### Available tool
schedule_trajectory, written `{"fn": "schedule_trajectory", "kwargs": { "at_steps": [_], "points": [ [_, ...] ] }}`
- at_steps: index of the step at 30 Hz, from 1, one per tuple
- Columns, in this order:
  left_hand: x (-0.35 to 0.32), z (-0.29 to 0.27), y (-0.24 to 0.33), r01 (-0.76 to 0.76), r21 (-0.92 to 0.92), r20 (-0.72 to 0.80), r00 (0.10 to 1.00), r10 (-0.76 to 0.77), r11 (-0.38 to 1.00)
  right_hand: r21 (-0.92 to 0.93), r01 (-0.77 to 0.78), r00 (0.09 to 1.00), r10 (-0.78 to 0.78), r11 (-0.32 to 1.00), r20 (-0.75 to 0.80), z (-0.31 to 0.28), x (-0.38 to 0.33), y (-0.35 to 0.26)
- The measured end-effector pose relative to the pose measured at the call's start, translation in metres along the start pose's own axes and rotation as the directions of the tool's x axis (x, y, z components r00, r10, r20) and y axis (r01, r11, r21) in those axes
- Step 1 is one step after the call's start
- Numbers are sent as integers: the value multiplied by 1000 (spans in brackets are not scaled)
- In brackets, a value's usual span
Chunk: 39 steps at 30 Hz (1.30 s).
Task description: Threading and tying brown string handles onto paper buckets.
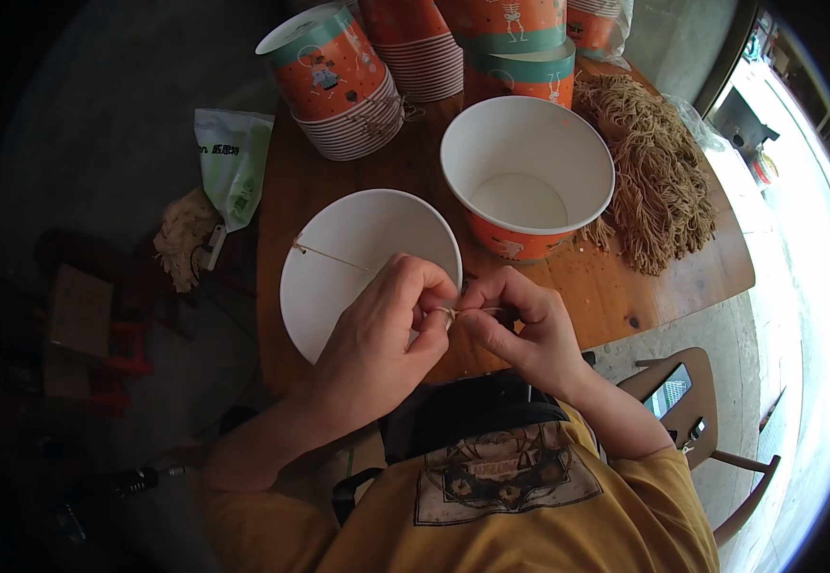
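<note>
A white-lined paper bucket (369, 220) lies tipped toward me at the near part of the table. Thin tan twine (339, 259) is knotted at the left side of its rim and runs across its mouth to my hands. Near the bucket's right rim, my left hand (377, 329) pinches the twine between thumb and fingers. My right hand (534, 329) pinches the twine just to the right, fingertips almost touching the left ones. A small loop or knot of twine shows between them. My left hand hides part of the bucket.
An orange paper bucket (541, 148) stands open on the wooden table (668, 301). Behind are nested bucket stacks (339, 95) and a heap of tan twine (654, 181). A green-white bag (234, 162) lies left of the table; a chair (697, 401) with a phone (668, 390) stands right.
</note>
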State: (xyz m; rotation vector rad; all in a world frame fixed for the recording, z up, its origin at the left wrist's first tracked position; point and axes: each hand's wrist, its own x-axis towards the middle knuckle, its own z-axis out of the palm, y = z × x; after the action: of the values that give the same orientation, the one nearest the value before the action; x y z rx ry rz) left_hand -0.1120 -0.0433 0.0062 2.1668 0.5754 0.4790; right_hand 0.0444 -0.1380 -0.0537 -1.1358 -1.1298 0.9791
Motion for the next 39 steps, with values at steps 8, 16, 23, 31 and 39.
{"fn": "schedule_trajectory", "kwargs": {
  "at_steps": [8, 16, 23, 31, 39],
  "points": [
    [-1, 1, -6, -180, 241, -102, 972, 210, 954, 10, 43, 998, -43, 999, -41, 2, 0, 1],
    [-1, -1, -1, 93, -163, 8, 996, -93, 982, -8, 34, 999, -35, 999, -14, 0, 0, 2],
    [0, 1, -1, -77, 73, -73, 994, 82, 994, -39, 68, 997, -69, 997, -41, 0, 0, 4],
    [2, 0, -1, -132, 127, -89, 986, 144, 983, -51, 78, 995, -81, 996, -54, 0, -1, 6],
    [3, 0, -5, -106, 52, -101, 989, 110, 993, -134, 139, 988, -146, 981, -43, -1, -2, 9]
  ]
}}
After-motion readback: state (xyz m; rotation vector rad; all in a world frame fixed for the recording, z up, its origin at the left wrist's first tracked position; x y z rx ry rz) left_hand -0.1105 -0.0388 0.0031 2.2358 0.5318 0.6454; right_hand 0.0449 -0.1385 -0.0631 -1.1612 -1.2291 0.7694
